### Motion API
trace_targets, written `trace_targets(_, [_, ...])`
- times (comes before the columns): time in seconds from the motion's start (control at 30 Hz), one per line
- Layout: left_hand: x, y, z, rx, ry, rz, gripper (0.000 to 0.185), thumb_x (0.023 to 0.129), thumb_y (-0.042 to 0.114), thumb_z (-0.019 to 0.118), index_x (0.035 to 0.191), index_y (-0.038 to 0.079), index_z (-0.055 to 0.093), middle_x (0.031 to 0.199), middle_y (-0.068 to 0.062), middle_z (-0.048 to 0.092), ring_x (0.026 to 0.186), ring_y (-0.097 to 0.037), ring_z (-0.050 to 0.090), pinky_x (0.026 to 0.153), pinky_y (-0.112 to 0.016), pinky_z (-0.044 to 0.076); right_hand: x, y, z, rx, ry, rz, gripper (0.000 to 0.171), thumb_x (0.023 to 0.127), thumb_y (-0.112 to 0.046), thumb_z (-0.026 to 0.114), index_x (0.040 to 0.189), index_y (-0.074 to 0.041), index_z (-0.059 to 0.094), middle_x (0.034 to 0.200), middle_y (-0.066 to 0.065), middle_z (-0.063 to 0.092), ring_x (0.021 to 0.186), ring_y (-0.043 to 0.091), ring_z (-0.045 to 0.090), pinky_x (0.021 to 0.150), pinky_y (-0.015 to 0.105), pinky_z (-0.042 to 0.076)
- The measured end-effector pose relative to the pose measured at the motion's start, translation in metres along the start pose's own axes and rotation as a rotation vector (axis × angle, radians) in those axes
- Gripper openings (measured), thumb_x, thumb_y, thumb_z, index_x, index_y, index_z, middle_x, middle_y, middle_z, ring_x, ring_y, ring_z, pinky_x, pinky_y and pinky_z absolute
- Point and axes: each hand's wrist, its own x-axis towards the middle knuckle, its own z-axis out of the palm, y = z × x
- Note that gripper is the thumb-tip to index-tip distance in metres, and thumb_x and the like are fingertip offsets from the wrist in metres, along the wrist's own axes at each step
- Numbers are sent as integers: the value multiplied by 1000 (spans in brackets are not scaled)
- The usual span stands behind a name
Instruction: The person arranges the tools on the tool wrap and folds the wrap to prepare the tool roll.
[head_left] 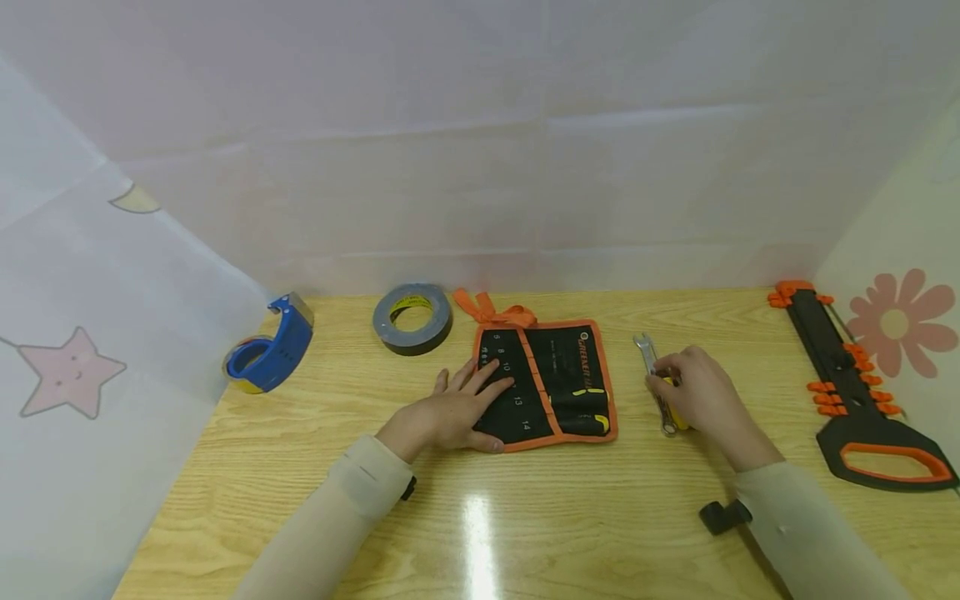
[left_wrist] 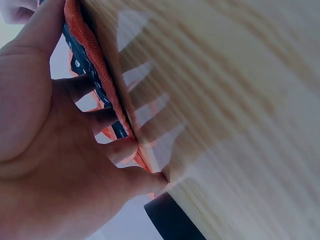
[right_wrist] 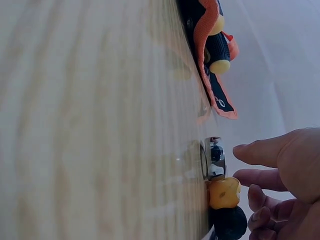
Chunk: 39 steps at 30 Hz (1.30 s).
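My left hand (head_left: 450, 415) rests with spread fingers on the left part of a black tool pouch (head_left: 573, 358) with orange trim and printed sizes. In the left wrist view the fingers reach over the pouch's orange edge. My right hand (head_left: 697, 387) is over a silver combination wrench (head_left: 647, 350) lying right of the pouch. Beside the wrench lies a yellow-and-black tool handle (right_wrist: 224, 193), partly hidden by the hand in the head view. The right wrist view shows the thumb and forefinger apart, close by the wrench's ring end (right_wrist: 216, 159).
A roll of grey tape (head_left: 412, 340) lies behind the pouch's left corner, near its orange tie (head_left: 495, 312). A blue tape dispenser (head_left: 281, 354) stands far left. At right lies a black-and-orange bar tool (head_left: 843, 375) with a handle. Yellow-ended black handles (right_wrist: 220, 66) stick from the pouch.
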Motion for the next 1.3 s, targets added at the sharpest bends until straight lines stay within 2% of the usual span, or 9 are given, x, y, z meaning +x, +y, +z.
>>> trace_targets(0.4, [1, 0, 1, 14, 1, -6, 99, 99, 59, 72, 175, 32, 16, 185, -4, -6, 170, -40, -8, 132, -73, 5, 9, 4, 4, 0, -39, 37, 41, 99, -24, 80, 118, 12, 76, 93, 17, 61, 78, 24, 47, 64, 34, 37])
trace_targets(0.67, [1, 0, 0, 4, 1, -8, 99, 99, 59, 73, 175, 31, 16, 184, -4, -6, 170, -39, -9, 132, -73, 4, 14, 7, 7, 18, -34, 74, 32, 97, -24, 82, 103, 7, 79, 96, 19, 66, 81, 25, 57, 68, 38, 48])
trace_targets(0.83, [0, 1, -1, 3, -2, -8, 100, 99, 59, 73, 176, 31, 16, 184, -5, -6, 170, -40, -9, 132, -73, 4, 16, 6, 7, 34, -31, 88, 25, 98, -21, 80, 93, 3, 81, 92, 18, 74, 77, 25, 64, 68, 41, 54])
trace_targets(1.03, [0, 1, 0, 2, -2, -9, 100, 99, 59, 73, 175, 31, 16, 184, -5, -6, 170, -40, -9, 132, -74, 5, 18, 4, 7, 39, -43, 135, 25, 97, -19, 75, 95, 5, 82, 96, 20, 79, 79, 26, 68, 70, 42, 56])
trace_targets(1.17, [0, 1, 0, 0, 2, -7, 99, 99, 59, 73, 175, 31, 16, 185, -5, -6, 170, -40, -9, 132, -74, 5, 18, 3, 7, 47, -21, 151, 24, 94, -17, 73, 95, 5, 83, 98, 22, 80, 81, 28, 70, 71, 42, 57])
trace_targets(1.3, [0, 1, 0, 4, 6, -5, 99, 99, 59, 73, 175, 31, 17, 185, -5, -5, 170, -40, -8, 132, -74, 5, 17, 3, 6, 66, 3, 145, 24, 93, -15, 67, 94, 4, 83, 94, 21, 80, 74, 25, 66, 64, 35, 53])
